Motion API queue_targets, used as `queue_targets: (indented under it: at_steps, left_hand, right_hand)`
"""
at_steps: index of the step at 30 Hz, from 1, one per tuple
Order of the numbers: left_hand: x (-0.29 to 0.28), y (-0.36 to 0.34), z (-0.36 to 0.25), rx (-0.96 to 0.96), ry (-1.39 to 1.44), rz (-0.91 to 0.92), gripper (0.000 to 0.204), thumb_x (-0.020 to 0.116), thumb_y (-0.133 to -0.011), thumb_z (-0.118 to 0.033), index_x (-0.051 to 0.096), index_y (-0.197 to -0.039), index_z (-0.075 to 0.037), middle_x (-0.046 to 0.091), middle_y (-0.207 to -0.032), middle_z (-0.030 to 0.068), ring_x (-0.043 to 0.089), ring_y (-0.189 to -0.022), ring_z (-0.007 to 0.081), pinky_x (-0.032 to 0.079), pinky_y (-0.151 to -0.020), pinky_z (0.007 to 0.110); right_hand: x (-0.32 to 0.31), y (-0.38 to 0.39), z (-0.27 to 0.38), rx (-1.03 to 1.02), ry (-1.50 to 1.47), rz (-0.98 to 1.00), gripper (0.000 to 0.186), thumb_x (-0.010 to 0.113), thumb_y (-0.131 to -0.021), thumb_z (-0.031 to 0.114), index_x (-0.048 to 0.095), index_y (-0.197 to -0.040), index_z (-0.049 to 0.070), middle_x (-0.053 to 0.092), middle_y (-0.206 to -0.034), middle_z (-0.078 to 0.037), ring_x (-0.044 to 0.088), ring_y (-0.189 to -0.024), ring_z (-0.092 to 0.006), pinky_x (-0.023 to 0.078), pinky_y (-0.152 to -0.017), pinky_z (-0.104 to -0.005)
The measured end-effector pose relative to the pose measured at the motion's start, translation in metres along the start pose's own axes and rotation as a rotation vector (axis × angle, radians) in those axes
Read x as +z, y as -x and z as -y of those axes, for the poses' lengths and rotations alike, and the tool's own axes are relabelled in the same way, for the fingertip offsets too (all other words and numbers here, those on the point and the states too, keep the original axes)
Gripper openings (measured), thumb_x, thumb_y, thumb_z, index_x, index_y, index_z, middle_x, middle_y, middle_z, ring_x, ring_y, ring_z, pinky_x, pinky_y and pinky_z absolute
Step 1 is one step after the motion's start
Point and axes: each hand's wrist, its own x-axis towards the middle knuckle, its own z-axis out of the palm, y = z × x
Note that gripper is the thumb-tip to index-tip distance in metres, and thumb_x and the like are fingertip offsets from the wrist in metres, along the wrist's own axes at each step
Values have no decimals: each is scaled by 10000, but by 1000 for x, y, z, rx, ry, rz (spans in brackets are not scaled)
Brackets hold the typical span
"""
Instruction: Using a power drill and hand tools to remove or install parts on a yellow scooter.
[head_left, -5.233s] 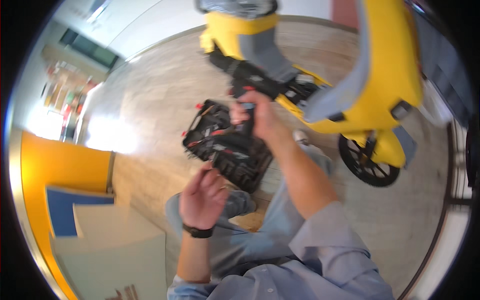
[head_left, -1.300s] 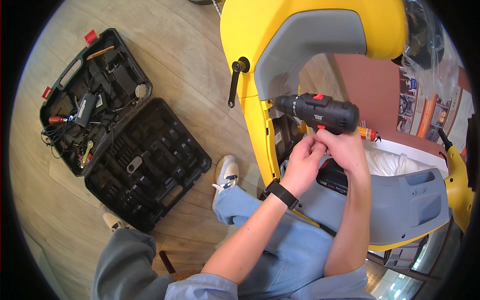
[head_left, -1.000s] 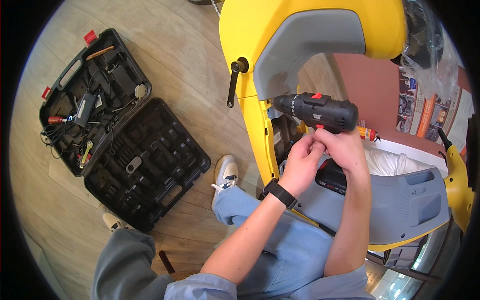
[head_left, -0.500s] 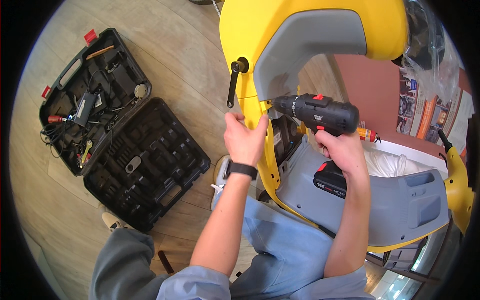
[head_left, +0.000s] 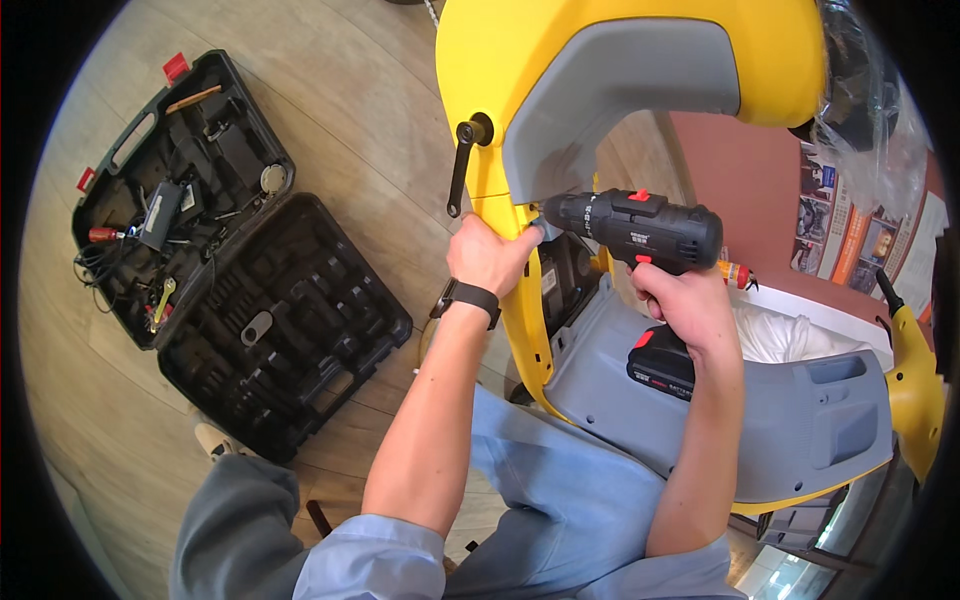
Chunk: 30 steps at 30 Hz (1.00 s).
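Note:
My right hand point(head_left: 688, 310) is closed around the handle of a black cordless drill point(head_left: 640, 228) with red accents. The drill lies level, its chuck pointing left. Its tip meets the yellow frame point(head_left: 518, 318) just below the grey curved panel point(head_left: 620, 75) of a yellow-and-grey vehicle body. My left hand point(head_left: 486, 258), with a black wristband, grips the yellow frame beside the drill tip. Its thumb lies close to the bit and the other fingers are partly hidden. Whatever the bit touches is too small to make out. A black crank arm point(head_left: 460, 170) hangs just above my left hand.
An opened black tool case point(head_left: 180, 365) with cables and hand tools lies on the wooden floor to the left. A grey footboard point(head_left: 720, 440), white cloth point(head_left: 775, 335) and a small red cylinder point(head_left: 735, 274) are at the right. Clear plastic wrap point(head_left: 880, 130) hangs at upper right.
My left hand has shifted slightly up and its thumb now sits nearer the drill tip, against the frame. The drill and my right hand have barely moved.

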Motion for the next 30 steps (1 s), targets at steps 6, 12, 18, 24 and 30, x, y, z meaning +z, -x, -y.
queue_targets:
  at_steps: [6, 12, 18, 24, 30]
  left_hand:
    - [2, 1, 0, 44, -19, 3, 628, 724, -633, -459, 549, -909, 77, 648, -859, 249, 639, -842, 387, 506, -776, 427]
    - [-2, 1, 3, 54, -32, -7, 653, 724, -634, -476, 539, -913, 85, 645, -858, 258, 638, -843, 389, 506, -775, 422]
    - [0, 2, 1, 40, -33, 5, 683, 731, -626, -491, 534, -921, 92, 648, -855, 255, 642, -835, 385, 511, -768, 420]
    - [-4, 3, -3, 32, -46, -10, 697, 730, -627, -498, 533, -934, 95, 652, -850, 249, 648, -828, 379, 517, -760, 416]
    - [-2, 4, -3, 19, -52, -3, 722, 721, -635, -519, 528, -947, 103, 650, -856, 253, 649, -834, 376, 516, -765, 414]
  right_hand:
    - [-4, -1, -3, -15, 4, 4, 134, 619, -688, 58, 591, -811, 12, 550, -596, -7, 461, -472, -71, 372, -444, -240]
    - [-2, -2, -6, 3, -24, 30, 137, 617, -693, 61, 595, -818, 10, 552, -602, -8, 461, -468, -72, 375, -441, -247]
    - [-3, 2, -2, 4, -17, 3, 144, 582, -679, 7, 623, -816, -9, 567, -656, -14, 446, -481, -60, 362, -444, -220]
    - [-2, 4, 1, -6, -34, -12, 147, 582, -688, 25, 623, -825, -11, 565, -661, -12, 450, -490, -60, 361, -456, -222]
    - [-7, 8, 6, 48, -44, 0, 147, 585, -689, 42, 629, -822, -2, 565, -662, -9, 450, -497, -61, 360, -469, -217]
